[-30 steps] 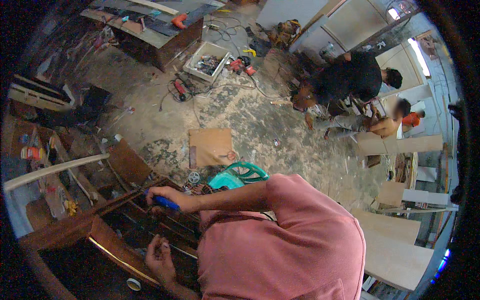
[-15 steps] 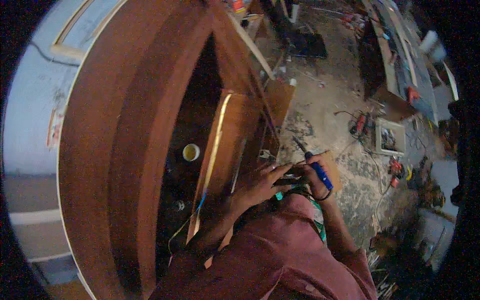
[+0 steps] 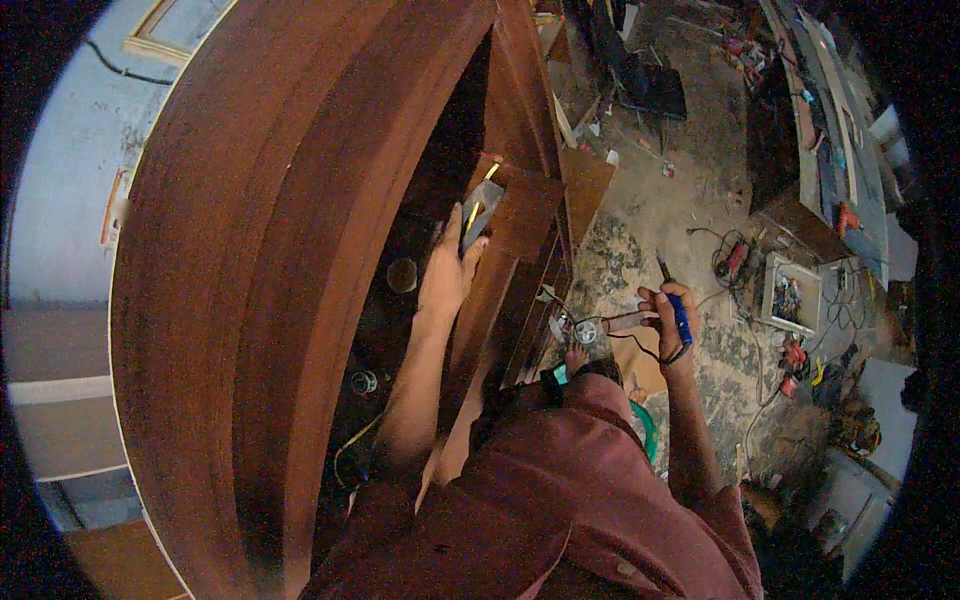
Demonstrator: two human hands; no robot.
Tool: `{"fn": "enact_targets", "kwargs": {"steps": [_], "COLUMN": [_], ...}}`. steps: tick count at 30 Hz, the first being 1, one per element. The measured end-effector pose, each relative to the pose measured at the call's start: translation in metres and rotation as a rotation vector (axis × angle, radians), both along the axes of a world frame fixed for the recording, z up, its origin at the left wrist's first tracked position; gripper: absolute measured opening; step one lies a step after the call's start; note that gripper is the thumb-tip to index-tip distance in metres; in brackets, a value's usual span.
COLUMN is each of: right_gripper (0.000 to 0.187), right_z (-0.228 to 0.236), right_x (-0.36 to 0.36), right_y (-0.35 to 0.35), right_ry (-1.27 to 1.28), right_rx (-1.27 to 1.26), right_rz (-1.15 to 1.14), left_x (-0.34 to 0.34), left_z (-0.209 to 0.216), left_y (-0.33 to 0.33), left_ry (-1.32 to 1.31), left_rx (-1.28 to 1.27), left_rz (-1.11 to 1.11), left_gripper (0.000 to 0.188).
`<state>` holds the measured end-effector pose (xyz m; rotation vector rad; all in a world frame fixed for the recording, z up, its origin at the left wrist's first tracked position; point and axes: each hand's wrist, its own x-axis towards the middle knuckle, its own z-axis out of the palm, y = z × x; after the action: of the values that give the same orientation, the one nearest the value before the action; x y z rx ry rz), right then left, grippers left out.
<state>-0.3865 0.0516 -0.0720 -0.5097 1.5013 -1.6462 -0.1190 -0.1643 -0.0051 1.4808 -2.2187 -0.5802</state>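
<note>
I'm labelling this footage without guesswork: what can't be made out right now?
All in the head view:
Left hand: palm hidden by its own back.
Grey piece: end nearest the wrist hidden by that hand.
Brown wooden panel: near end cut off by the lower edge.
Pale tray: contents too small to identify.

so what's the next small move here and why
Probably bring the blue tool left toward the grey piece: the left hand grips that piece at the brown board, while the right hand holds the tool well apart from it.
</note>
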Motion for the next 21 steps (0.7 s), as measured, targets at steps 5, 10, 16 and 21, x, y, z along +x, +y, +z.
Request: {"fn": "enact_targets", "kwargs": {"steps": [5, 10, 16, 21], "right_gripper": [0.027, 0.026, 0.025, 0.026], "right_z": [-0.014, -0.021, -0.033, -0.039], "right_x": [0.001, -0.001, -0.005, 0.001], "right_y": [0.007, 0.013, 0.015, 0.005], "right_ry": [-0.009, -0.052, -0.003, 0.027], "right_rx": [0.019, 0.051, 0.066, -0.012], "right_rz": [-0.007, -0.020, -0.037, 0.025], "left_x": [-0.012, -0.019, -0.014, -0.014], "left_z": [-0.015, -0.031, -0.045, -0.053], "left_y": [-0.021, -0.036, -0.045, -0.043], "left_ry": [-0.015, -0.106, -0.134, -0.145], "left_rx": [0.087, -0.031, 0.027, -0.066], "left_rz": [-0.019, 0.017, 0.031, 0.039], "left_gripper": [0.067, 0.065, 0.064, 0.061]}}
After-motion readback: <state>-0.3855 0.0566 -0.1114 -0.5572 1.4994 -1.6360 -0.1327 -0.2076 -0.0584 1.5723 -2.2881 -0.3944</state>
